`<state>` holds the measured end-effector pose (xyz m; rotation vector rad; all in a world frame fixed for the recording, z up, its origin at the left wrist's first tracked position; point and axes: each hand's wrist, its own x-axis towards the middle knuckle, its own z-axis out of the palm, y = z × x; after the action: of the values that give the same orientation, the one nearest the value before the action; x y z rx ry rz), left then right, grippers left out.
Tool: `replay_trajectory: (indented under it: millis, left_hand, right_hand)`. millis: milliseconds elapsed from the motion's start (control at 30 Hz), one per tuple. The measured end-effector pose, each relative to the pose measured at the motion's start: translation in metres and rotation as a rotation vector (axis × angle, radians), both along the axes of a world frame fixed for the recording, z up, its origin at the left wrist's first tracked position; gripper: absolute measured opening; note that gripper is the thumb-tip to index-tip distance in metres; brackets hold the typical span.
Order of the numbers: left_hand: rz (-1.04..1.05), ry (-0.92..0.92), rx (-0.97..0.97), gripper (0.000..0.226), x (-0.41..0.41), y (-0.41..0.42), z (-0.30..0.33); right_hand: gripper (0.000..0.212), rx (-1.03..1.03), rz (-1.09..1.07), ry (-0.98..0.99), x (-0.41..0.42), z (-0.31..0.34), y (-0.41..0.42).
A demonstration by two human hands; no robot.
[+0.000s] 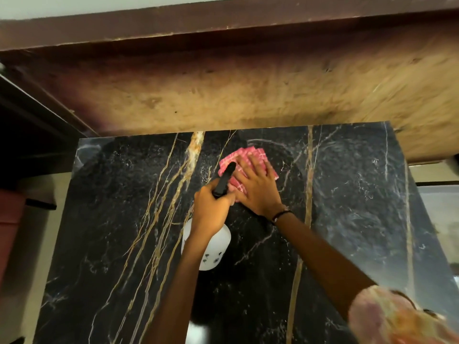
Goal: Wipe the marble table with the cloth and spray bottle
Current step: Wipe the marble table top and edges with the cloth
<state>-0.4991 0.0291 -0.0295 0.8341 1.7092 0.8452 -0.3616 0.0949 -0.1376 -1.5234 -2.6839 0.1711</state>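
Head view: spray bottle (pixel 213 247) (dark marks unreadable), cloth (pixel 248 165).

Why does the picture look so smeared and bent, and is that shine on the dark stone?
Head view: the wide lens bows the marble table edges; motion blur softens the wall, the right hand on the pink cloth and the left hand gripping the spray bottle; pale glare sits near the table's corners.

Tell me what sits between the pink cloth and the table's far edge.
Nothing: in the head view only bare black marble of the table lies between the cloth and the far edge. The right hand presses the cloth.
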Motion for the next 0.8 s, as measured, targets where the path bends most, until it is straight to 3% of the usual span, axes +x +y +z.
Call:
replay_trajectory:
  millis: [133,267,433,633,733,800]
  left_hand:
    - [0.011,-0.034,0.018,0.024,-0.004,0.012,-0.003]
    - [-0.001,-0.062,0.026,0.020,-0.010,0.019,-0.008]
    - [-0.028,-0.046,0.044,0.008,-0.012,0.023,-0.013]
    - [-0.013,-0.060,0.040,0.007,-0.013,0.025,-0.018]
    - [0.010,-0.063,0.028,0.009,-0.013,0.026,-0.020]
    - [0.009,-0.080,0.030,0.007,-0.013,0.025,-0.020]
  right_hand:
    - [0.063,0.028,0.157,-0.060,0.058,-0.003,-0.025]
    - [0.067,-0.007,-0.081,-0.049,0.091,-0.001,0.010]
    - [0.070,-0.067,-0.309,-0.036,0.026,0.005,0.081]
    - [0.059,0.016,-0.003,-0.009,-0.042,0.001,0.068]
    - [0.057,0.090,0.157,0.013,-0.012,-0.001,0.034]
    - [0.063,0.087,0.122,0.004,0.030,-0.004,0.021]
